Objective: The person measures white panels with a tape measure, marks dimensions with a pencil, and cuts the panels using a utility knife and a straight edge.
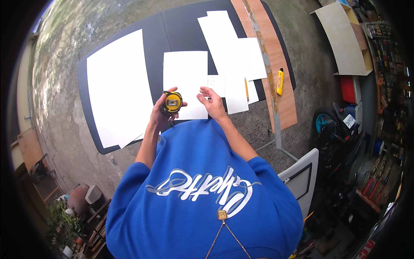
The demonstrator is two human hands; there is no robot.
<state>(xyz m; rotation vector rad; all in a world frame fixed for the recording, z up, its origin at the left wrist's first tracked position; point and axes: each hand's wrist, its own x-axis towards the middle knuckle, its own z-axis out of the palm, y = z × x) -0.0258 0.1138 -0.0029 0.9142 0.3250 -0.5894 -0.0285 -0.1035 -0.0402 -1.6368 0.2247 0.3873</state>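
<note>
My left hand point(158, 111) is closed around a yellow and black tape measure point(173, 102), held above the lower left part of a white sheet point(185, 69). No blade shows drawn out of its case. By the same sheet's right edge is my right hand point(213, 105), its fingers slightly bent and apart, with nothing visible in them. Beside it lies a small slip of paper point(216, 82) with faint writing. A yellow pencil point(246, 89) rests on another white piece point(236, 96) farther right.
A dark table point(153, 56) carries a large white sheet point(118, 90) at left and overlapping white sheets point(224, 39) at right. A long worn metal bar point(266, 60) lies along a plywood strip point(286, 101), near a yellow utility knife point(280, 82). A pale wooden box point(340, 36) stands at far right.
</note>
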